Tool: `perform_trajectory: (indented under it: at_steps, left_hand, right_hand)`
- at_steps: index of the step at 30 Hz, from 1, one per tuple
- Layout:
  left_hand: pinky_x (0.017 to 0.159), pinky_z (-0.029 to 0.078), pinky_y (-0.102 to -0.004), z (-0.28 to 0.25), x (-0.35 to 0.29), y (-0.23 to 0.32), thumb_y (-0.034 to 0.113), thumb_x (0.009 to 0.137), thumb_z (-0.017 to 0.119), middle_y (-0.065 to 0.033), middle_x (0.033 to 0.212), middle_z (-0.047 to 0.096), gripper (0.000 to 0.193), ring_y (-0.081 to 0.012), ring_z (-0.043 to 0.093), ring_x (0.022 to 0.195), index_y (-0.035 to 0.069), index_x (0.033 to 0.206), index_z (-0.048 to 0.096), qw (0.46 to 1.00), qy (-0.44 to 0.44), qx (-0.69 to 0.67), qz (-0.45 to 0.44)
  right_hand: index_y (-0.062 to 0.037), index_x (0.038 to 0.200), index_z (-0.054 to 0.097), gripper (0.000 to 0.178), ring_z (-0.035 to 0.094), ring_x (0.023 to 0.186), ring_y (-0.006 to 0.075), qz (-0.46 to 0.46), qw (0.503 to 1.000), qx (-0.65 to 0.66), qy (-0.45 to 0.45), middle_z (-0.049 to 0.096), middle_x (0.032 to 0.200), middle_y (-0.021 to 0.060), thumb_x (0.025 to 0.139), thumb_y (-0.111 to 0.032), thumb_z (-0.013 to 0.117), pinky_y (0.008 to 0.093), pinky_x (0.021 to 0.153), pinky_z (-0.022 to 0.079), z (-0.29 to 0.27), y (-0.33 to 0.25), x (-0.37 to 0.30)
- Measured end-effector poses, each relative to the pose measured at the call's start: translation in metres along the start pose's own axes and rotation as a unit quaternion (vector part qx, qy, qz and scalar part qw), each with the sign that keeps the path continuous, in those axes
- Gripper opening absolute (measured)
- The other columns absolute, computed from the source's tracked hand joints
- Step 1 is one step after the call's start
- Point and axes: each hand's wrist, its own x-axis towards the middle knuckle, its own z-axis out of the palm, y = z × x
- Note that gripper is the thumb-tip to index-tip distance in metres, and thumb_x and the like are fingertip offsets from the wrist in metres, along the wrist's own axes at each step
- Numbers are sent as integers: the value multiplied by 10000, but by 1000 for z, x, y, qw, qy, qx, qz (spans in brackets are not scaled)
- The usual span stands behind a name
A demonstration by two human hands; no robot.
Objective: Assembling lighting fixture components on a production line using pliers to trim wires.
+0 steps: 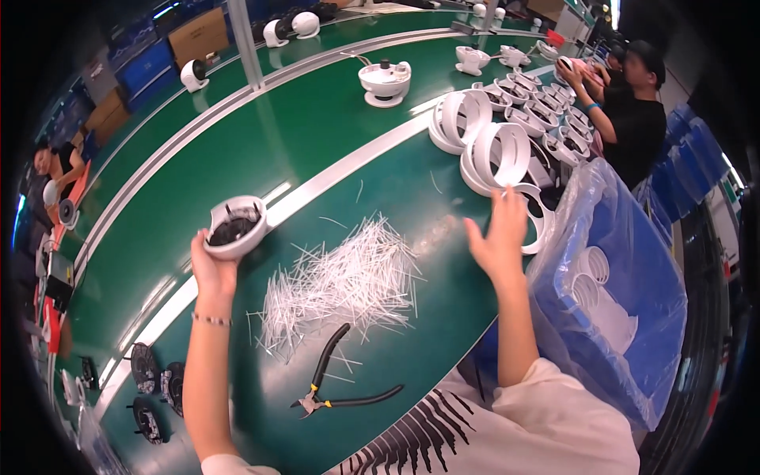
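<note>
The left hand (212, 273) grips the cup (245, 245) over the surface (443, 317); a loose hold might drop it, spilling its insert (232, 227). The right hand (503, 245), spread open, is at the rings (473, 162); a careless brush could topple them. Cup and rings look smooth, white, curved; thin strips (352, 273) lie tangled between.

cardboard box (198, 38), upper left | metal post (245, 43) | black-clad co-worker (640, 119), right | blue bins (703, 162)
</note>
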Motion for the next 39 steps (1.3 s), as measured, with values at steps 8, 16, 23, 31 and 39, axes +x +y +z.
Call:
perform_trajectory:
  at_steps: [8, 16, 23, 31, 39]
  left_hand:
    - [822, 449, -475, -1, 99, -8, 214, 895, 422, -108, 1041, 505, 182, -255, 512, 987, 82, 1020, 436, 985, 82, 85, 128]
    - [871, 396, -465, -28, 30, 68, 357, 853, 493, -160, 1299, 338, 676, -266, 357, 1175, 70, 1343, 127, 866, 85, 452, 199]
    - [835, 437, -330, -80, -111, 156, 153, 717, 642, -116, 1005, 609, 318, -233, 568, 956, 31, 1008, 597, 664, -54, 729, 157]
    - [1022, 159, -516, -139, -152, 142, 168, 587, 747, -131, 1317, 357, 510, -344, 178, 1279, 68, 1055, 571, 423, -3, 906, 18]
    - [996, 247, -468, -129, -154, 117, 456, 619, 687, -239, 1191, 455, 471, -399, 305, 1197, -8, 693, 653, 410, 16, 907, 100]
  right_hand:
    - [-10, 857, 625, 224, 576, 744, 367, 198, 979, 53, -10, 603, 788, 205, 817, -167, 470, 427, 670, 437, 11, 28, -15]
    - [-25, 828, 644, 226, 592, 711, 314, 135, 991, 23, 7, 628, 791, 148, 790, -230, 557, 376, 643, 445, 31, 61, -9]
    - [43, 896, 625, 199, 616, 720, 192, 49, 965, 162, 201, 639, 834, 147, 786, -124, 620, 282, 639, 491, -39, -1, -24]
    - [-8, 782, 585, 110, 585, 607, 178, -511, 689, 488, -161, 620, 808, 83, 695, -55, 634, 260, 530, 478, -74, -142, -71]
    - [-12, 830, 569, 227, 536, 902, 235, -596, 637, 393, -291, 546, 994, 105, 677, -156, 654, 342, 718, 449, -64, -144, -93]
